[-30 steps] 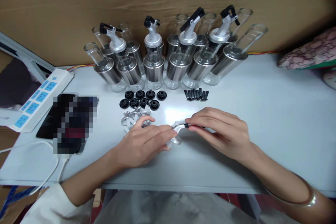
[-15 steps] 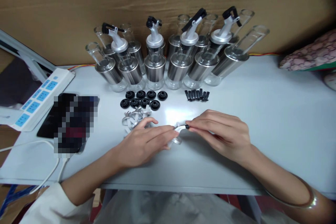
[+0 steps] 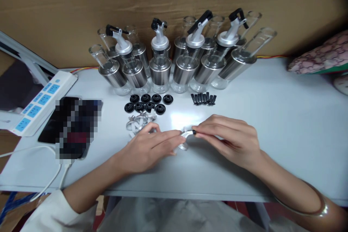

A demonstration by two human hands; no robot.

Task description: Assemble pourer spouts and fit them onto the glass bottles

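Observation:
My left hand (image 3: pixel 148 148) rests on the white table (image 3: pixel 285 123) with its fingers closed round a silver pourer spout (image 3: pixel 184 138). My right hand (image 3: pixel 231 137) pinches a small black plug (image 3: pixel 194 131) at the spout's tip. Just left of my left hand lies a small heap of silver spouts (image 3: pixel 138 121). Behind it sit several black rubber rings (image 3: pixel 148 103) and a short row of black plugs (image 3: pixel 203 98).
Several glass and steel oil bottles (image 3: pixel 160 69) stand at the back against a cardboard wall, some with spouts fitted. A white power strip (image 3: pixel 40 98), a dark phone (image 3: pixel 58 119) and white cables (image 3: pixel 32 152) lie on the left. A patterned cloth (image 3: pixel 318 56) sits far right.
Both hands have stayed in place on the spout. The black plug sits slightly closer against the spout tip than a second ago.

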